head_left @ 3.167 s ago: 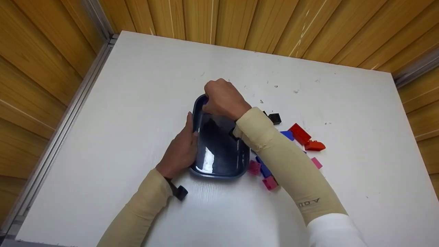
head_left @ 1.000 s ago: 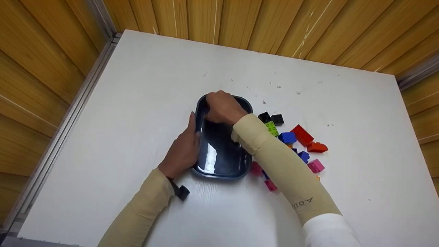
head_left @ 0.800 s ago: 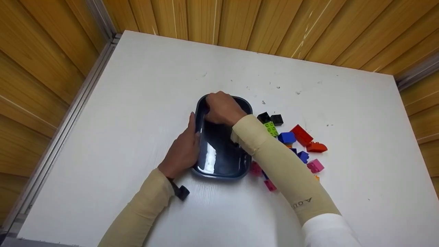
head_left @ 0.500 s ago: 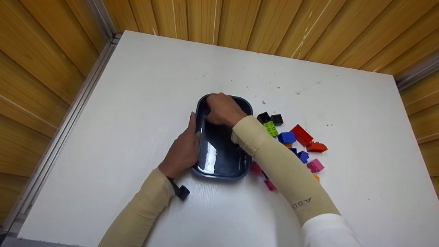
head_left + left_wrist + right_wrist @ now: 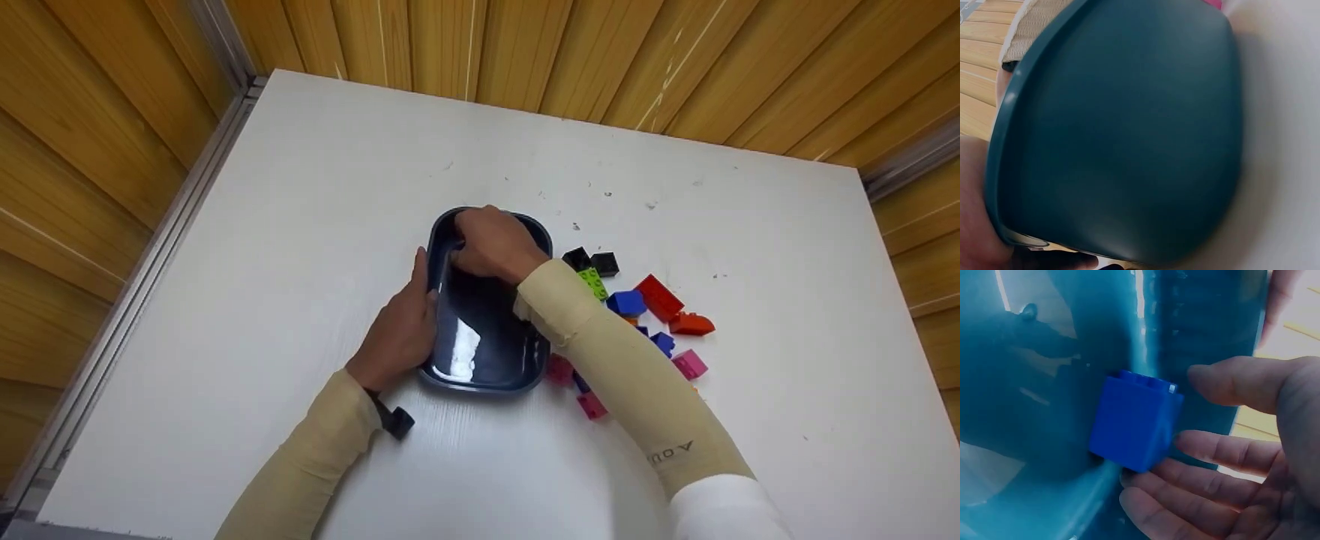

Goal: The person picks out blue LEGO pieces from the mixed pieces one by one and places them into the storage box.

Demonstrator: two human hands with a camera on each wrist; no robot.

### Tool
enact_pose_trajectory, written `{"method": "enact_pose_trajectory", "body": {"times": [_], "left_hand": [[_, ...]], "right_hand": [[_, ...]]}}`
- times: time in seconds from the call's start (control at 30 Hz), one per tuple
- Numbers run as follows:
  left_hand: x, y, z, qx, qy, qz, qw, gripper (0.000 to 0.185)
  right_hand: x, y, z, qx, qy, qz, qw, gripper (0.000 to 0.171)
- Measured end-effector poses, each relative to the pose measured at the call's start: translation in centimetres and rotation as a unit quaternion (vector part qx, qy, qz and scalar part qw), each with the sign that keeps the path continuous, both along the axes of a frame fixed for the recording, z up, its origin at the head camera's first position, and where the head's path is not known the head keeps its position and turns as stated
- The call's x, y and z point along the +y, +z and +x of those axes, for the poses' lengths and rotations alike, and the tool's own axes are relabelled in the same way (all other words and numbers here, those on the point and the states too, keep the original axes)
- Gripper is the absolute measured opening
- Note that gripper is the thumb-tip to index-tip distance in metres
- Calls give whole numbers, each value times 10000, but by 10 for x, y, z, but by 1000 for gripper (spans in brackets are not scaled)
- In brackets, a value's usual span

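- The white table (image 5: pixel 247 247) fills most of my head view, with wood panelling along the top and left edges of the frame.
- I see the dark blue tray (image 5: pixel 480 352) just left of centre in the head view, lying lengthwise toward the top of the frame. In the left wrist view its outer wall (image 5: pixel 1129 129) takes up nearly the whole picture.
- My left hand (image 5: pixel 397 330) rests against the tray's left rim, thumb up along the edge and fingers fairly straight. It steadies the tray and does not curl round it.
- My right hand (image 5: pixel 491 244) is inside the tray at its far, upper end, knuckles toward the camera. In the right wrist view the hand (image 5: pixel 1241 467) is on the right side of the frame with its fingers loose and spread. It is not closed on anything.
- The blue brick (image 5: pixel 1134 422) sits at the centre of the right wrist view, studs up, against the tray's inner wall. My fingertips (image 5: pixel 1185 441) are just beside it, perhaps brushing its right side. I cannot tell for sure.
- A scatter of loose bricks (image 5: pixel 630 315) lies on the table right of the tray, partly hidden by my right sleeve. Among them are a black pair (image 5: pixel 592 261), a green one (image 5: pixel 594 283), a red one (image 5: pixel 658 296) and a pink one (image 5: pixel 690 364).
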State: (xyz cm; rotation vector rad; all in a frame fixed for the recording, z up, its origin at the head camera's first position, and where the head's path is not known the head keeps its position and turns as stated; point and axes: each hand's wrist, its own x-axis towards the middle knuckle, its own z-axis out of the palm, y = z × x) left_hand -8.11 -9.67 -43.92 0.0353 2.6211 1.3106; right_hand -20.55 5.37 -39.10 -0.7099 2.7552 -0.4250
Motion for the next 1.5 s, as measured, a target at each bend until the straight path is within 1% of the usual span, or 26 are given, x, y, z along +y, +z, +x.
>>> {"method": "enact_pose_trajectory", "body": {"times": [0.13, 0.2, 0.27, 0.37, 0.43, 0.6, 0.73, 0.9, 1.13, 1.2, 1.37, 1.5], "left_hand": [[0, 0, -1, 16, -17, -69, 10000, 66], [-1, 0, -1, 46, -36, -100, 9999, 66], [-2, -1, -1, 70, -53, -124, 9999, 66], [-3, -2, -2, 135, -46, -103, 9998, 66], [-4, -3, -3, 167, -38, -88, 9998, 67], [-6, -6, -5, 198, -34, -52, 9998, 67], [-9, -8, -7, 152, -47, -90, 9998, 67], [-11, -9, -8, 146, -70, -175, 9997, 68], [-14, -10, -11, 130, -48, -148, 9998, 67], [-15, -9, -13, 74, -41, -163, 9998, 67], [-18, -10, -15, -108, -10, -224, 9997, 68], [-19, -10, -17, -78, 17, -201, 9998, 67]], "right_hand": [[9, 13, 3, 150, -80, -220, 9996, 20], [15, 21, 4, 180, -180, -351, 9991, 25], [23, 29, 4, 267, -267, -418, 9984, 34], [37, 41, 2, 337, -470, -430, 9974, 50], [47, 48, -1, 366, -612, -411, 9966, 58], [76, 58, -8, 257, -1014, -319, 9940, 68], [100, 59, -12, 149, -1248, -106, 9920, 71], [129, 59, -10, -13, -1461, 82, 9892, 75], [166, 56, -9, -168, -1668, 87, 9858, 95], [174, 53, -9, -214, -1678, 62, 9856, 98], [189, 45, -7, -402, -1615, 91, 9860, 96], [196, 39, 0, -605, -1630, 276, 9844, 87]]}}
